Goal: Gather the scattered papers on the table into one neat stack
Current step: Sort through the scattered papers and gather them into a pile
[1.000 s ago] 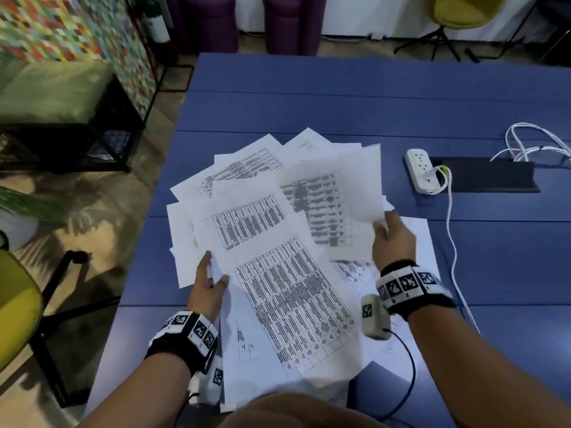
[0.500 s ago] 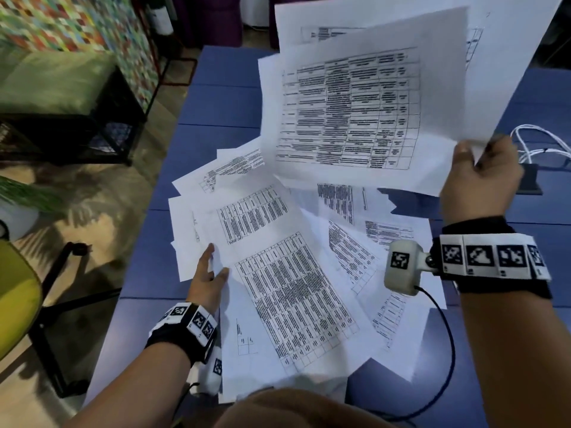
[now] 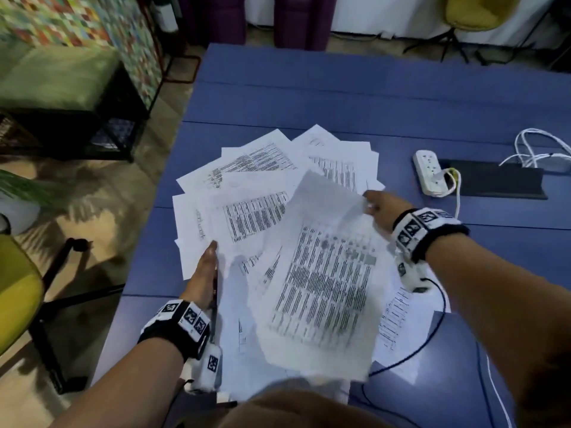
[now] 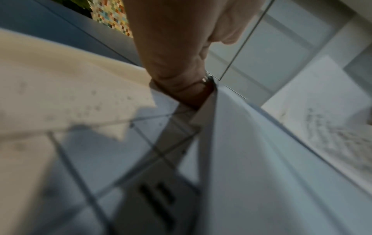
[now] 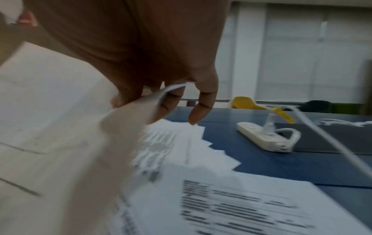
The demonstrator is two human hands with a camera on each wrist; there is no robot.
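Observation:
Several printed sheets lie fanned out as a pile (image 3: 256, 211) on the blue table (image 3: 309, 97). My right hand (image 3: 375, 206) pinches the far right corner of a few sheets (image 3: 324, 282) and holds them low over the near part of the pile. In the right wrist view the fingers (image 5: 203, 101) curl round that bundle's edge (image 5: 50, 111), above the spread papers (image 5: 231, 198). My left hand (image 3: 205, 267) stands edge-on with straight fingers against the left side of the pile. In the left wrist view its fingers (image 4: 175, 63) reach down between blurred sheets (image 4: 60, 95).
A white power strip (image 3: 428, 174) with a plug and white cables (image 3: 537, 152) lies right of the pile beside a black pad (image 3: 494, 183). The strip (image 5: 265, 138) is close to my right hand. A yellow chair (image 3: 15, 291) stands left of the table.
My right hand had raised the bundle high half a second ago; it has now brought it down over the pile. My left hand turned from flat to edge-on.

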